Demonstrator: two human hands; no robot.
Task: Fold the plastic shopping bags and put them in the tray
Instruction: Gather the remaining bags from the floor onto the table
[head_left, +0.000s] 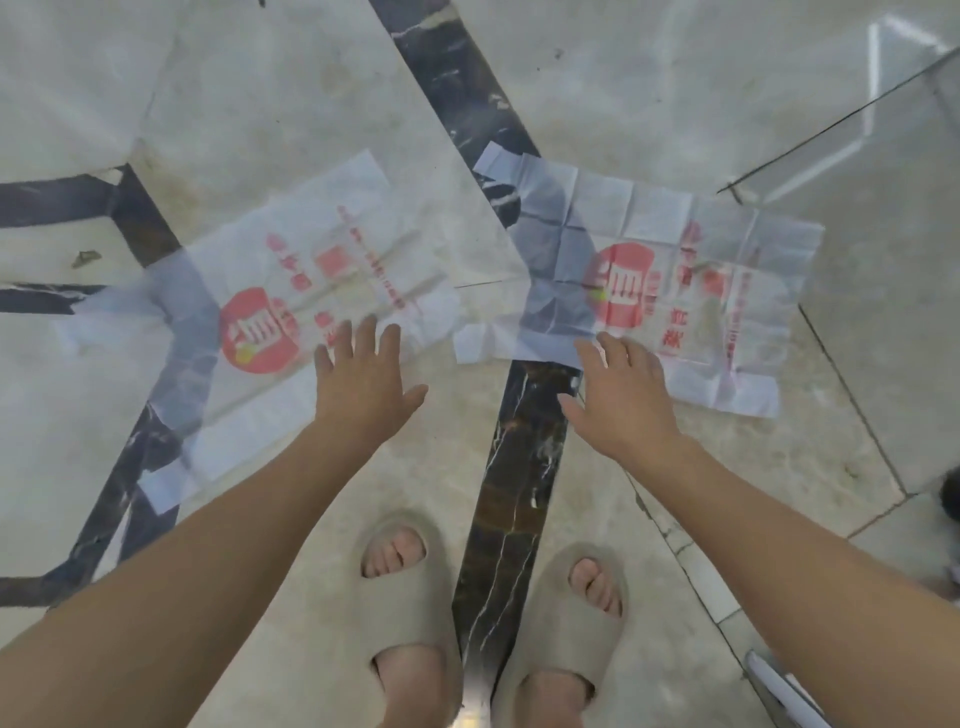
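Plastic, thin and white with red print, lies flat just beyond both sets of my fingertips. The fingers (363, 338) of my left hand (363, 379) are straight and spread, holding nothing. Their tips are over the near right edge of the left bag (291, 270), though the blur keeps me from telling whether they touch it. On my right hand (621, 400) the fingers (613, 348) are straight and loose, also empty, over the near left corner of the right bag (701, 270).

Each hand has its own bag straight ahead, so neither needs to cross. The left bag lies aslant, its long axis running from near left to far right. The right bag runs mostly left to right, with its creased end towards the dark stripe (514, 467) in the floor (675, 93). The two bags are near each other at that stripe but seem apart.

I judge the folding has not begun, since both bags are spread out whole. There is bare floor on the far side of each bag to fold onto. On the near side my slippers (410, 587) stand close, one on each side of the stripe.

I cannot pick out the tray. A pale grey thing (784, 691) in the near right corner is cut off, and I cannot tell what it is.
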